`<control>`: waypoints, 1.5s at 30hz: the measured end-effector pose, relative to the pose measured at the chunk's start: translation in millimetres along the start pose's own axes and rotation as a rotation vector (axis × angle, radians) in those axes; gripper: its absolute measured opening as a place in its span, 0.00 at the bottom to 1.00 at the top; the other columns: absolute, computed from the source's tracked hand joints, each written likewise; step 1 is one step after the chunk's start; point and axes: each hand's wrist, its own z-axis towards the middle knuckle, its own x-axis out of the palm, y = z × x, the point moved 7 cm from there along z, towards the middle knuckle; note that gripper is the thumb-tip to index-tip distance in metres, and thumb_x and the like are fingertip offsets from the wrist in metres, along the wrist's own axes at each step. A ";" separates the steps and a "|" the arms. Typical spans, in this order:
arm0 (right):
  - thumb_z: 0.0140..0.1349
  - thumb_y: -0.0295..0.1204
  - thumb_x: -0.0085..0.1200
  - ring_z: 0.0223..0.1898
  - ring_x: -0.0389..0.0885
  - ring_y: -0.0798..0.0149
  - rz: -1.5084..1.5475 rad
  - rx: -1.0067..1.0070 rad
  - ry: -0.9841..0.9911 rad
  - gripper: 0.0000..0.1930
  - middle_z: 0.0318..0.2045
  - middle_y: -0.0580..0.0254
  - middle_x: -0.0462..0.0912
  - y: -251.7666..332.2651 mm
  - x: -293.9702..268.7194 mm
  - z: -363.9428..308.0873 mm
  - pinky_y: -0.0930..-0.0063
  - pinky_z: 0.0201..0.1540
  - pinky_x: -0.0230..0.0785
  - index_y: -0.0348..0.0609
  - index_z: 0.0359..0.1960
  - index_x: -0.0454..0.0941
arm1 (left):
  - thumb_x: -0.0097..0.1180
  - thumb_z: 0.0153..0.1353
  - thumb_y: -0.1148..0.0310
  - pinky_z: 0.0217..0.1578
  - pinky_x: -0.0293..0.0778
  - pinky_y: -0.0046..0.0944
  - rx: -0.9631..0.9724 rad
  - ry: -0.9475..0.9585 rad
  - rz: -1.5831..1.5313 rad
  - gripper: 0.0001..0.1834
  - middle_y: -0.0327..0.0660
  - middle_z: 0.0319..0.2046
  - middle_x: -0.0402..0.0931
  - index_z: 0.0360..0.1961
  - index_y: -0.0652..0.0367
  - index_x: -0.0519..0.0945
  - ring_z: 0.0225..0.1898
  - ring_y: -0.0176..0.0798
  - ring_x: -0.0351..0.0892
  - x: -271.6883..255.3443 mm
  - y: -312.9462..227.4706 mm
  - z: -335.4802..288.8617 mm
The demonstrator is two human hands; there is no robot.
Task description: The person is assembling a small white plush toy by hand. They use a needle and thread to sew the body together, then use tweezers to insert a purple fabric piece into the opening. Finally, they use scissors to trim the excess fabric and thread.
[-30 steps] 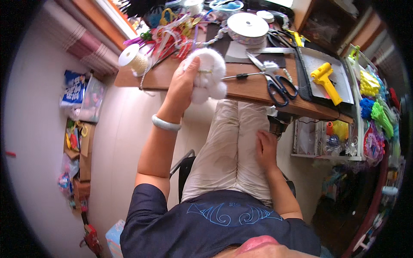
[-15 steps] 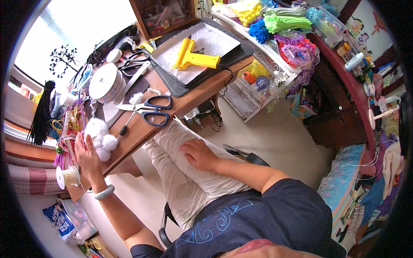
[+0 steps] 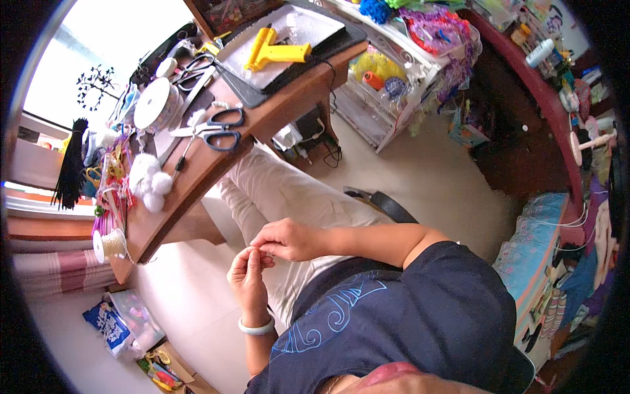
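My left hand (image 3: 248, 281) and my right hand (image 3: 289, 239) meet above my lap, fingertips touching. Both are closed in a pinch; whatever lies between the fingers is too small to make out. On the wooden desk (image 3: 172, 209) ahead, white fluffy pompoms (image 3: 150, 182) sit near the left edge. Dark-handled scissors (image 3: 215, 129) lie open beside them, with a thin dark-handled tool (image 3: 182, 159) close by. A yellow hot glue gun (image 3: 274, 52) rests on a white tray (image 3: 328, 29) farther back.
A wide ribbon spool (image 3: 152, 106) stands on the desk, and a spool of pearl beads (image 3: 109, 245) is at its near left corner. Black pipe cleaners (image 3: 69, 172) hang at the left. A white drawer cart (image 3: 387, 125) with craft supplies stands beyond the desk. A chair armrest (image 3: 387, 205) is by my legs.
My left hand has left the pompoms on the desk and come back over my lap. My right hand has shifted down to meet it. The view has shifted slightly.
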 end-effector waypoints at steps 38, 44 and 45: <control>0.65 0.32 0.48 0.19 0.79 0.65 -0.008 0.727 -0.650 0.11 0.22 0.58 0.79 -76.5 -208.7 -77.4 0.73 0.20 0.72 0.35 0.40 0.74 | 0.51 0.64 0.76 0.37 0.76 0.29 0.121 0.156 0.211 0.11 0.41 0.34 0.79 0.46 0.64 0.79 0.34 0.31 0.79 38.1 1.1 -27.5; 0.65 0.39 0.48 0.24 0.82 0.55 0.236 1.067 -1.101 0.16 0.26 0.54 0.79 -249.5 -364.5 -205.6 0.63 0.21 0.76 0.36 0.42 0.72 | 0.50 0.65 0.73 0.41 0.76 0.30 -0.266 0.247 -0.025 0.13 0.41 0.36 0.79 0.48 0.66 0.77 0.37 0.30 0.78 41.5 62.8 12.1; 0.64 0.39 0.49 0.38 0.78 0.51 0.374 1.012 -1.130 0.19 0.39 0.49 0.75 -261.1 -360.0 -203.9 0.55 0.30 0.77 0.37 0.49 0.68 | 0.50 0.65 0.72 0.41 0.75 0.31 -0.261 0.248 0.095 0.13 0.41 0.37 0.79 0.49 0.66 0.76 0.38 0.31 0.78 39.8 62.7 17.1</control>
